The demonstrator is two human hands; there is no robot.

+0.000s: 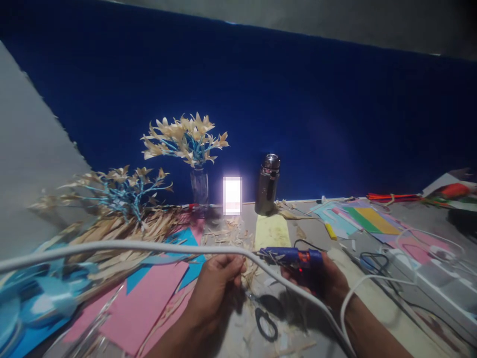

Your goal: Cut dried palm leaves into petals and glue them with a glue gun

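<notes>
My right hand [331, 281] is wrapped round a dark blue glue gun [290, 256] with a small red light, its nozzle pointing left. Just left of the nozzle, my left hand [219, 278] is closed in a pinch. What its fingertips hold is too small to make out. Beneath and between the hands lie scissors [266, 324] with dark handles, among dry scraps. A white cable [122, 246] crosses the view in front of both hands.
Dried flowers with blue stems stand in a clear vase [200, 184]; more lie left. A metal flask [267, 186] is by the blue wall. Pink paper [149, 303] and blue ribbon [44, 298] lie left; coloured paper [368, 219] and a power strip [439, 283] lie right.
</notes>
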